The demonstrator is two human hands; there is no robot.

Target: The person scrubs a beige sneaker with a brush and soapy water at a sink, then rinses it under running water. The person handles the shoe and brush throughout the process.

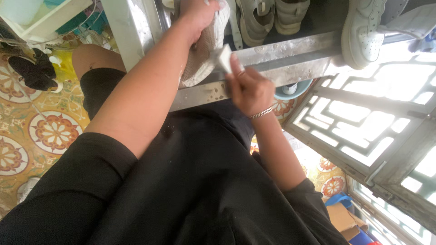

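My left hand (196, 16) grips a beige knit shoe (202, 54) from above, its sole edge resting on a metal ledge (290, 56). My right hand (249, 88), with a silver bracelet on the wrist, pinches a small white pad or wipe (224, 58) against the side of the shoe. Both forearms reach up over my black clothing.
More pale shoes stand on the ledge: a sandal-like pair (268, 16) and a white sneaker (363, 31). A blue bowl (293, 90) sits under the ledge. A patterned tile floor (50, 131) lies left, black shoes (32, 72) on it. A latticed window frame (372, 122) is at right.
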